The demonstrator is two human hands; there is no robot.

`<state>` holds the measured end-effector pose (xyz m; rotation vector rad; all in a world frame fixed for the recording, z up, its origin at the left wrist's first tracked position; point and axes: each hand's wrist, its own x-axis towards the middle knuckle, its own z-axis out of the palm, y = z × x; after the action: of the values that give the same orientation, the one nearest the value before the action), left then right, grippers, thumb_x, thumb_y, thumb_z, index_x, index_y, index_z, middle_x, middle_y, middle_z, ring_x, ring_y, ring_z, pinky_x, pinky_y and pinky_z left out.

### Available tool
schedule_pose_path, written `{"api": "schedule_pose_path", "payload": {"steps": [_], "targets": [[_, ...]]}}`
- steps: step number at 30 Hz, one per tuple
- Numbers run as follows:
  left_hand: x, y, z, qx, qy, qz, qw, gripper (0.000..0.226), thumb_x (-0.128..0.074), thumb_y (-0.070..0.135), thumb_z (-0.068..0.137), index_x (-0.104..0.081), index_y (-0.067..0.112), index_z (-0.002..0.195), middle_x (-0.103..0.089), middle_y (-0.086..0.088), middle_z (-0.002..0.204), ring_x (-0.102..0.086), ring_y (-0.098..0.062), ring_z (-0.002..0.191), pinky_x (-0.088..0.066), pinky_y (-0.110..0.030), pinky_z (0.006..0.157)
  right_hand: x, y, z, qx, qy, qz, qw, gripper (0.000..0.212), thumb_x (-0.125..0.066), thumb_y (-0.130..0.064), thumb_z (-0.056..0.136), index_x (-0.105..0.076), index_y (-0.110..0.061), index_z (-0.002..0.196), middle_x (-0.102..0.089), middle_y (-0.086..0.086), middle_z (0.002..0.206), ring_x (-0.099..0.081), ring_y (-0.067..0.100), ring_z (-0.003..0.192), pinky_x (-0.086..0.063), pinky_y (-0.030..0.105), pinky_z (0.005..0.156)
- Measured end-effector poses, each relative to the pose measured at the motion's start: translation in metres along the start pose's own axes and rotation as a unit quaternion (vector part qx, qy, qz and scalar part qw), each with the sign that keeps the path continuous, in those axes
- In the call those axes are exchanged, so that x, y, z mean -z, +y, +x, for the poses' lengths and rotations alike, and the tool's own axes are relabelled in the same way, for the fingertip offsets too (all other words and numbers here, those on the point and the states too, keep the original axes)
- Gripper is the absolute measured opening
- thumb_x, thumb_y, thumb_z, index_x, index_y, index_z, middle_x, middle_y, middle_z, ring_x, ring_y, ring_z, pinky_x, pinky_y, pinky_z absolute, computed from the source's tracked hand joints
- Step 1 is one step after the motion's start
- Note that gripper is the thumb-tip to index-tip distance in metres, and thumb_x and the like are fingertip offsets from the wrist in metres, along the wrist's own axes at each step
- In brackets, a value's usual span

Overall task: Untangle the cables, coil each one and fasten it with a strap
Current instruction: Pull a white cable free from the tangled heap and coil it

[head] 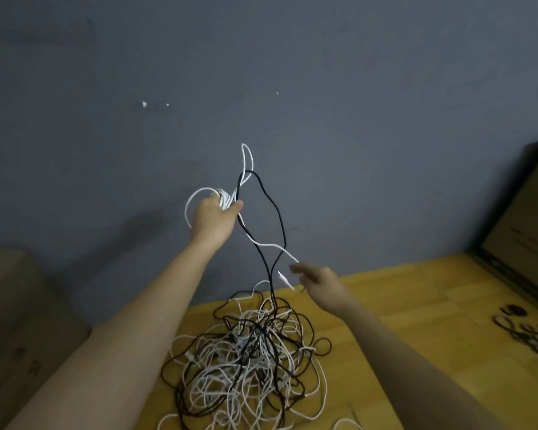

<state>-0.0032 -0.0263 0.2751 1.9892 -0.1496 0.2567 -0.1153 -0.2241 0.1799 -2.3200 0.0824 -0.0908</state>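
My left hand point(216, 217) is raised in front of the grey wall and grips a small coil of white cable point(225, 198). From it the white cable runs fairly straight down and right to my right hand point(322, 282), which is blurred and pinches it near its plug end point(285, 280). A black cable point(275, 209) loops up past my left hand and hangs down in two strands. It drops into the tangled pile of black and white cables point(249, 361) on the wooden table point(416, 305).
Several dark straps point(530, 333) lie in a cluster at the table's right edge. A large cardboard box point(522, 231) stands at the far right against the wall. Another brown box point(16, 308) sits to the left of the table.
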Motion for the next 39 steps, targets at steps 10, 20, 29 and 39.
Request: {"api": "schedule_pose_path", "payload": {"steps": [10, 20, 29, 39], "targets": [[-0.001, -0.004, -0.008, -0.008, 0.035, -0.044, 0.998, 0.029, -0.063, 0.028, 0.090, -0.046, 0.008, 0.077, -0.047, -0.005, 0.067, -0.040, -0.019, 0.060, -0.031, -0.032, 0.059, -0.022, -0.005, -0.006, -0.021, 0.137, 0.171, 0.975, 0.041, -0.057, 0.003, 0.090, -0.054, -0.020, 0.125, -0.040, 0.002, 0.127, -0.047, 0.008, 0.116, -0.042, 0.027, 0.103], [0.002, -0.012, -0.018, -0.003, 0.055, -0.091, 0.994, 0.033, -0.063, 0.028, 0.089, -0.054, -0.002, 0.081, -0.050, -0.008, 0.067, -0.043, -0.020, 0.061, -0.033, -0.031, 0.060, -0.015, -0.004, -0.017, -0.068, 0.178, 0.282, 0.940, 0.043, -0.059, 0.008, 0.088, -0.055, -0.006, 0.129, -0.062, 0.002, 0.111, -0.062, 0.012, 0.097, -0.052, 0.014, 0.076], [-0.012, -0.004, -0.034, -0.028, 0.011, -0.099, 0.995, 0.040, -0.063, 0.029, 0.090, -0.054, -0.010, 0.083, -0.049, -0.011, 0.067, -0.043, -0.018, 0.059, -0.034, -0.025, 0.054, -0.069, -0.014, -0.009, 0.133, 0.078, -0.180, 0.971, 0.018, -0.056, -0.010, 0.093, -0.071, -0.013, 0.103, -0.065, 0.009, 0.100, -0.063, 0.028, 0.086, -0.044, 0.031, 0.059], [-0.008, -0.013, -0.043, -0.023, 0.005, -0.096, 0.995, 0.030, -0.063, 0.028, 0.091, -0.056, 0.001, 0.079, -0.047, 0.001, 0.059, -0.041, -0.013, 0.053, -0.033, -0.028, 0.055, -0.061, -0.020, -0.010, -0.058, -0.061, 0.053, 0.995, 0.072, -0.011, -0.066, 0.092, -0.022, -0.028, 0.152, -0.023, 0.001, 0.157, -0.014, 0.021, 0.145, -0.015, 0.039, 0.117]]}}
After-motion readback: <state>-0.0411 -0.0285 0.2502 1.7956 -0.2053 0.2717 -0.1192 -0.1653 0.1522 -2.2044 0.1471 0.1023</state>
